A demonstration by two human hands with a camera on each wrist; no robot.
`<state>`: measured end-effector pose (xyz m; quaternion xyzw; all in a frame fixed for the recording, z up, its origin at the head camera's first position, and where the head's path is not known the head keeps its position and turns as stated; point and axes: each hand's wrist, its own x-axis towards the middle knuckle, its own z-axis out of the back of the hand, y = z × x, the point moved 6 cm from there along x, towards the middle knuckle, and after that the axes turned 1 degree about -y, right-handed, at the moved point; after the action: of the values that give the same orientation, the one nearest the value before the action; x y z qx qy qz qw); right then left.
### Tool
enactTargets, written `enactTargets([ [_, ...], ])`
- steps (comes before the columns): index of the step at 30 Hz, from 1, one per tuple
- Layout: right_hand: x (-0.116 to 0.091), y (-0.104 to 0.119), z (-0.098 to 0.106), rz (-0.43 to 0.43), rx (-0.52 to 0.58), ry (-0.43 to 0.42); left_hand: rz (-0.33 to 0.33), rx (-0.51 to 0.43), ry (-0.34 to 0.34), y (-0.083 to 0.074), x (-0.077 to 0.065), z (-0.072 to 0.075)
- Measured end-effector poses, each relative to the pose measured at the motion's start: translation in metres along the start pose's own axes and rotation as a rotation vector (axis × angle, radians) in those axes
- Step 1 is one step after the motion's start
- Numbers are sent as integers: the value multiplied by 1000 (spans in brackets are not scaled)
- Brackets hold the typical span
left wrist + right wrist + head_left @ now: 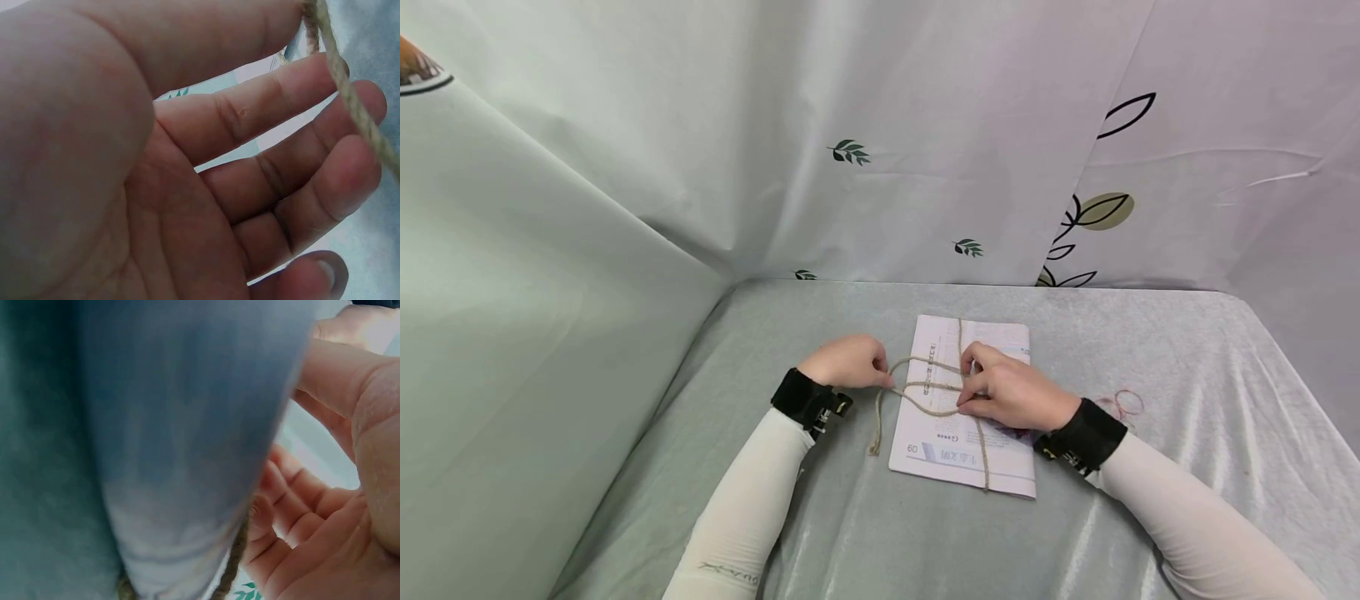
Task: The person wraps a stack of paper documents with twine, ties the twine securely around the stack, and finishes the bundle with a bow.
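Note:
A folded newspaper (936,467) lies on the table, with twine (985,458) running over it lengthwise and crossing edges at top and bottom. Loops of the twine spread leftward over the page. At the newspaper's left side, my left hand (847,362) pinches the twine between thumb and index finger; a loose end hangs below it onto the cloth. In the left wrist view, the twine (359,112) passes across the other fingertips. My right hand (1011,390) pinches the twine near the newspaper's middle. The newspaper (194,456) fills much of the right wrist view, hiding those fingertips.
A grey cloth covers the table (737,500). Thin reddish loops (1127,403) lie to the right of the newspaper, near the right wrist. A pale curtain (910,200) with leaf prints stands behind the table, and more pale fabric hangs at the left.

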<state>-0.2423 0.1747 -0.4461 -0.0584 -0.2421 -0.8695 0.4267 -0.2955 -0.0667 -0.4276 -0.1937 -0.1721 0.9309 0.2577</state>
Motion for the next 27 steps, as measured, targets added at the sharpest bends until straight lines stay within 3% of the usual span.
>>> enactTargets([
  [5,2,1,-1,-7,41,-13,-15,0,3,0,3,-2],
  [12,5,-12,2,-134,254,-81,-38,-34,-53,-4,-1,7],
  [17,5,-19,2,-226,287,-97,-58,-23,-93,-7,-3,11],
  [21,5,-19,2,-243,333,-101,-63,-35,-103,-10,-5,13],
  [24,4,-19,2,-222,354,-118,-65,-60,-84,-13,-8,14],
  [27,4,-19,3,-200,341,-133,-68,-108,-17,-18,-11,12],
])
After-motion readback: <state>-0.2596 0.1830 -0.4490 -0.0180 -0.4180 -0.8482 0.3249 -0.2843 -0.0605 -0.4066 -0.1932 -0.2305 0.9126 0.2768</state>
